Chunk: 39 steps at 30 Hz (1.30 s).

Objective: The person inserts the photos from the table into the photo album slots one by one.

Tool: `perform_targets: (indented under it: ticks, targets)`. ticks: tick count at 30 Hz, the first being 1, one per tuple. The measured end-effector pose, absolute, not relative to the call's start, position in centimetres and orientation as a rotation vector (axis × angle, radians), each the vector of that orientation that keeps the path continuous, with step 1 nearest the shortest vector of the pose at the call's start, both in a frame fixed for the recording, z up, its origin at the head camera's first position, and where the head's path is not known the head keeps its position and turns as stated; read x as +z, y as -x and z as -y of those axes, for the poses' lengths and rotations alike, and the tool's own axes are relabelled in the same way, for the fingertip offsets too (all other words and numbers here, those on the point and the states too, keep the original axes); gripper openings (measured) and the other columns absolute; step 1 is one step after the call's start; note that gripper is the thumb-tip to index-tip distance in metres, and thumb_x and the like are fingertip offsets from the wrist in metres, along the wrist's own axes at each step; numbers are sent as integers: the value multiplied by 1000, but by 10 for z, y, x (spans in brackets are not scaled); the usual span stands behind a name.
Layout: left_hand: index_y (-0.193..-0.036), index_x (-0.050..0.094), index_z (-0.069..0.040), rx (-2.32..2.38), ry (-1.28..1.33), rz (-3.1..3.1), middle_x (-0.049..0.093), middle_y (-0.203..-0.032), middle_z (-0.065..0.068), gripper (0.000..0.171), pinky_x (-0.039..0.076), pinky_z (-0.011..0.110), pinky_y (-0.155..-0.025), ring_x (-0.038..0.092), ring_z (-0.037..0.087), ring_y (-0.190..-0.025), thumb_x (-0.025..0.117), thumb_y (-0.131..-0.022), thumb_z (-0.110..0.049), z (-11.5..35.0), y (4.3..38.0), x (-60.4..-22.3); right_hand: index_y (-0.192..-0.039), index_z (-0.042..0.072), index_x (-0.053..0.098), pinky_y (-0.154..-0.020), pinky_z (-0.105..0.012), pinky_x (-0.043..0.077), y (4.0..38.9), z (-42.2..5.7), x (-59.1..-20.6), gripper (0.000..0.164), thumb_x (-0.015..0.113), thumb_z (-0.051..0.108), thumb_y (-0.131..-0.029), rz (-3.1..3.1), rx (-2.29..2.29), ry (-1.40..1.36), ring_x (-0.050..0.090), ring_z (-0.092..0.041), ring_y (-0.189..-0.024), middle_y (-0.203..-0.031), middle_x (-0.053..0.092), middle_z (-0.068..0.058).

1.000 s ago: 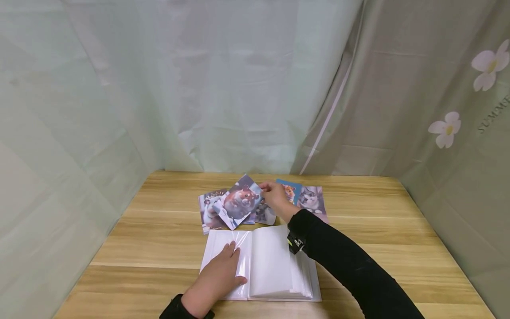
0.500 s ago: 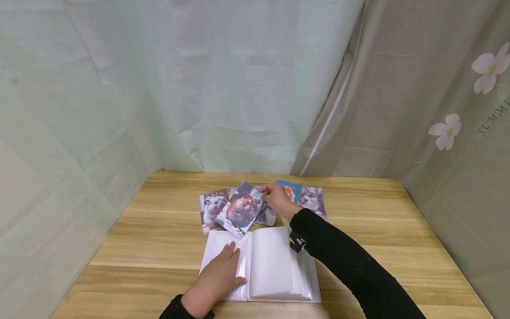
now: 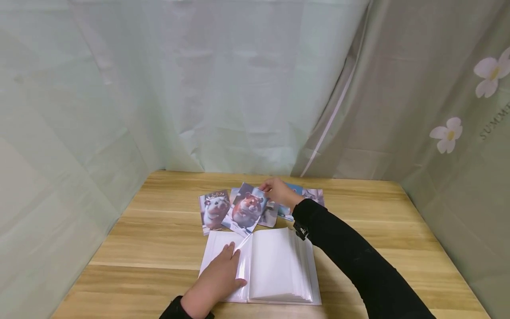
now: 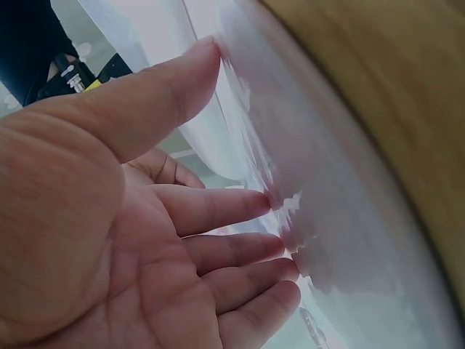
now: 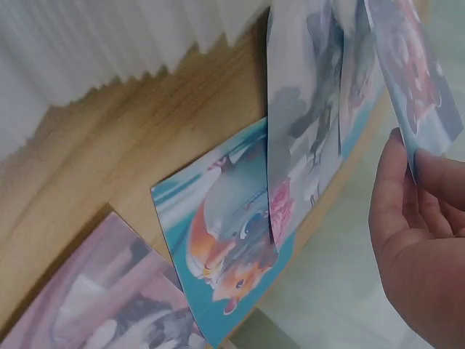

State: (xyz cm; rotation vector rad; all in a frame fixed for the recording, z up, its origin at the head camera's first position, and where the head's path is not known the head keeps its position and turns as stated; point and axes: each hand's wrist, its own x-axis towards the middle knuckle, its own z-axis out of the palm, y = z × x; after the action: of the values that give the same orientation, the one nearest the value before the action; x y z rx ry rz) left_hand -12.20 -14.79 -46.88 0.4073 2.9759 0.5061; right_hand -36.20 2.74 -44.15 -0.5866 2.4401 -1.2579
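Note:
An open photo album (image 3: 275,266) with white pages lies near the front of the table. My left hand (image 3: 221,274) rests on its left page with the fingers straight; in the left wrist view the fingertips touch the glossy clear sleeve (image 4: 327,240). Behind the album, my right hand (image 3: 279,192) pinches the edge of a hamster photo (image 3: 248,207) between thumb and fingers. The right wrist view shows that hamster photo (image 5: 410,65) raised off the others. Its lower end reaches the album's back edge in the head view.
A photo of a crowned mouse (image 3: 215,208) lies at the left. Under and right of my right hand are a grey photo (image 3: 268,215), a blue-edged photo (image 5: 225,233) and a pinkish cat photo (image 5: 109,298). Curtains (image 3: 255,88) hang behind the wooden table (image 3: 139,248).
The hamster photo has turned more upright and shifted slightly right and toward the album, uncovering the crowned mouse photo. My left hand has stayed on the page.

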Motion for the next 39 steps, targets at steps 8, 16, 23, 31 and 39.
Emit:
perform_targets:
  ticks: [8, 16, 23, 31, 39]
  targets:
    - [-131, 53, 17, 542, -398, -2981, 42, -143, 38, 79, 38, 53, -110, 41, 51, -135, 84, -78, -31, 149, 119, -468, -107, -2, 69, -78, -38, 58, 363, -16, -430, 16, 60, -8, -95, -2453, -1117, 701, 63, -24, -87, -98, 67, -12]
    - [-132, 52, 17, 530, -408, -2976, 41, -145, 37, 79, 37, 53, -111, 39, 50, -136, 84, -79, -32, 148, 118, -469, -106, 0, 70, -74, -33, 58, 361, -4, -420, 19, 60, -9, -94, -2438, -1022, 809, 64, -21, -93, -103, 69, -13]
    - [-132, 52, 18, 520, -409, -2988, 41, -144, 38, 80, 38, 53, -110, 40, 50, -136, 84, -78, -31, 146, 118, -467, -102, 4, 73, -66, -24, 51, 359, 1, -422, 20, 63, -11, -91, -2461, -945, 885, 63, -18, -88, -99, 69, -8]
    - [-133, 51, 17, 542, -390, -2975, 40, -145, 38, 80, 38, 54, -110, 39, 50, -137, 85, -78, -31, 146, 118, -465, -107, 7, 72, -72, -26, 54, 353, 7, -421, 21, 61, -6, -95, -2396, -879, 919, 62, -18, -94, -105, 67, -6]
    - [-132, 51, 18, 547, -414, -2995, 42, -143, 39, 80, 39, 54, -109, 41, 50, -135, 84, -78, -31, 145, 117, -468, -105, 6, 73, -72, -26, 53, 348, 14, -422, 23, 62, -10, -93, -2353, -853, 946, 62, -18, -95, -104, 68, -7]
